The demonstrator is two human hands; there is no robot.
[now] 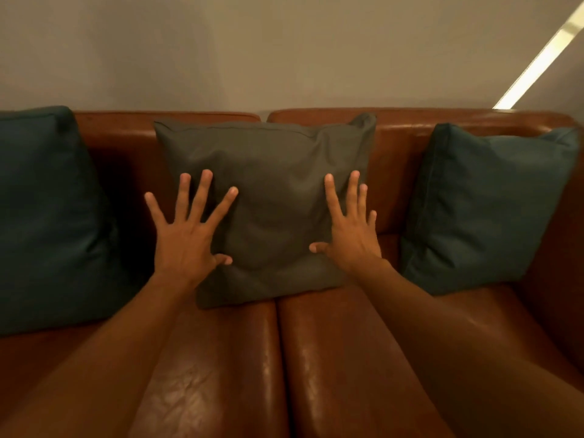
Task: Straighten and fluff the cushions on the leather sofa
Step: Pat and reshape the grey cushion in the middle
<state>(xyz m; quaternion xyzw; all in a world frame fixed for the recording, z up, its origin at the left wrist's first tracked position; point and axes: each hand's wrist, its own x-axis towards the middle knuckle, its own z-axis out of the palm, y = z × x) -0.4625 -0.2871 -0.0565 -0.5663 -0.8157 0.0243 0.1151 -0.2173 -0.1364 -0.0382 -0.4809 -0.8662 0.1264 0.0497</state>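
**Kid:** What are the hands doing?

**Helper:** Both are wide open, fingers spread, holding nothing. The left hand [186, 238] is over the left edge of the grey cushion [268, 191]. The right hand [350, 232] is over its right edge. I can't tell if the palms press on it or just hover in front.

**Kid:** So where is the cushion from the hands?

**Helper:** Right between them and a bit behind, straight ahead. Both hands look about as close as each other. It leans on the sofa back [410, 128], over the gap where the two seat pads meet. It is almost square and a little crooked, with its top right corner poking up higher.

**Kid:** Does it look puffy?

**Helper:** Not much. It is soft and saggy, with dents and folds low down. I think a squeeze from both sides would plump it.

**Kid:** What else is there?

**Helper:** The left teal cushion [44, 216] and the right teal cushion [486, 207] sit well apart at the two ends of the brown leather sofa [331, 358].
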